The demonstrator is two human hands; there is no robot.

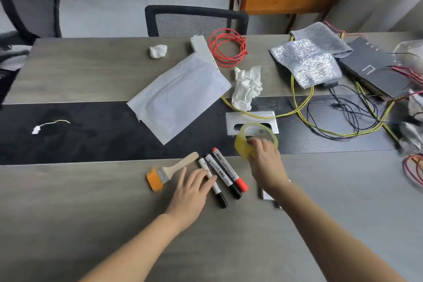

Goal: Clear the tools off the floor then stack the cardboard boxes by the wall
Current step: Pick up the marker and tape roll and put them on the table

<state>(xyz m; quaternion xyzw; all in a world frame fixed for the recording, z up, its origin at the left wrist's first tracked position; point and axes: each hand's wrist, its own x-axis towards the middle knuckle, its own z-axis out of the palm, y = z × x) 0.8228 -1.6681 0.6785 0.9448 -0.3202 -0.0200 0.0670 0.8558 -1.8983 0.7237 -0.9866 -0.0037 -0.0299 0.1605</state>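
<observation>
step: we read this as the tool-clearing half of the task. No floor tools or cardboard boxes show in our view; what we have is a table (pixel 68 201) with small tools laid out near its near edge.
right hand (pixel 266 165): fingers curled round the rim of the tape roll (pixel 255 142), gripping it. The roll is tilted up on edge, just past the table's dark centre strip (pixel 91 135), in front of the metal cable slot (pixel 251 119).
left hand (pixel 194 192): fingers straight and spread, fingertips resting on the leftmost of three markers (pixel 223 174). Not gripping anything.
markers: side by side, touching or nearly so, two black caps and one red, pointing toward the near edge.
brush (pixel 169 171): just left of the markers, orange bristles toward the near edge, untouched.
clutter: red wire coil (pixel 229 48), crumpled tissue (pixel 247 87), white pouch (pixel 180 96) and yellow cables (pixel 302 103) toward the far and right edges.
next move: our guess is the roll gets set down beside the markers, so we need a clear spot right of the red-capped one. A small grey object lies partly under the right forearm; we cannot tell what it is.
boxes: not started, as far as we can judge.
</observation>
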